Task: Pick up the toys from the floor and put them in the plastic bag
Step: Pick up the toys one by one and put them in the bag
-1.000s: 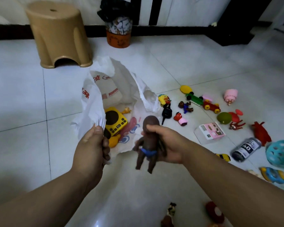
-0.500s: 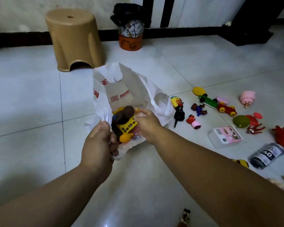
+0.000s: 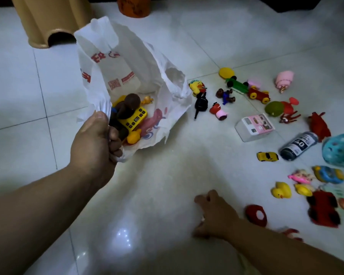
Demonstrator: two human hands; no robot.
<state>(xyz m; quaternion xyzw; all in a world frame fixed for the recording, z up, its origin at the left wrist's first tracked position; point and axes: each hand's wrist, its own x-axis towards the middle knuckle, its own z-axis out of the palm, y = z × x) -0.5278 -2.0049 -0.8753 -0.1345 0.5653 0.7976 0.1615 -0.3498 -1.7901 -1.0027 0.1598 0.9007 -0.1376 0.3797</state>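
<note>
Toys point(image 3: 256, 94) are mostly still scattered on the tiles to the right; a brown doll point(image 3: 125, 110), a yellow gadget point(image 3: 134, 120) and a small duck point(image 3: 134, 136) already sit in the plastic bag point(image 3: 127, 62); left hand point(image 3: 95, 141) is clenched on the bag's rim, keeping the mouth open; right hand point(image 3: 214, 215) is low over the floor near a red round toy point(image 3: 255, 214), fingers curled, and I honestly can't tell if it's got anything; risk I'd guess: the thin rim slips or sags and the mouth flops closed, so the next toy bounces off.
</note>
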